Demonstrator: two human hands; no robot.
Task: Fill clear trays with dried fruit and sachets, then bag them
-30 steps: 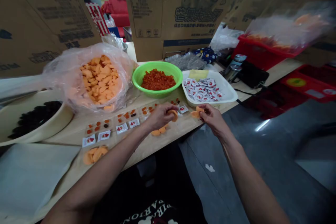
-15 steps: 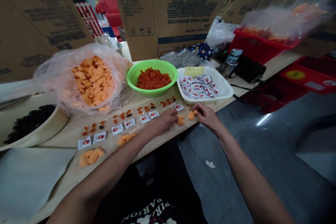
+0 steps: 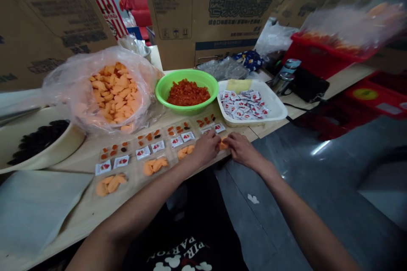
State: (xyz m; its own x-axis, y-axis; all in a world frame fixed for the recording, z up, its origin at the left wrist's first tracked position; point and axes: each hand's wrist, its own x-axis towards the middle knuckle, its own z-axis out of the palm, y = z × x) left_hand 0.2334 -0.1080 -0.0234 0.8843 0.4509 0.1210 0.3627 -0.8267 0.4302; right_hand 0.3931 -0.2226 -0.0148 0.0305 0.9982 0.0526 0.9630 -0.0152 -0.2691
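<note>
1. Hands close in: the person's left hand (image 3: 206, 149) and right hand (image 3: 243, 150) now almost meet at the table's front edge; half a second earlier they stood apart.
2. A small orange dried mango piece (image 3: 223, 145) sits between them, partly hidden at the fingertips. Both hands curl over it, neither released flat, but whether either grips it cannot be told.
3. New in view: a small pile of dried mango slices (image 3: 186, 150) lies just left of the left hand, on a clear plastic sheet (image 3: 133, 180) laid out with portions of diced fruit and red-marked sachets (image 3: 143, 152).
4. Nearby, on a pale wooden table (image 3: 95, 216): a glossy green bowl (image 3: 165, 87) of sticky diced red-orange fruit (image 3: 187, 93), a white tray (image 3: 274, 108) heaped with more sachets, and a crinkled clear bag (image 3: 73, 101) of matte, curved slices.
5. Bare forearms (image 3: 143, 203) reach in from the bottom of the view, angling together, wrists low.
</note>
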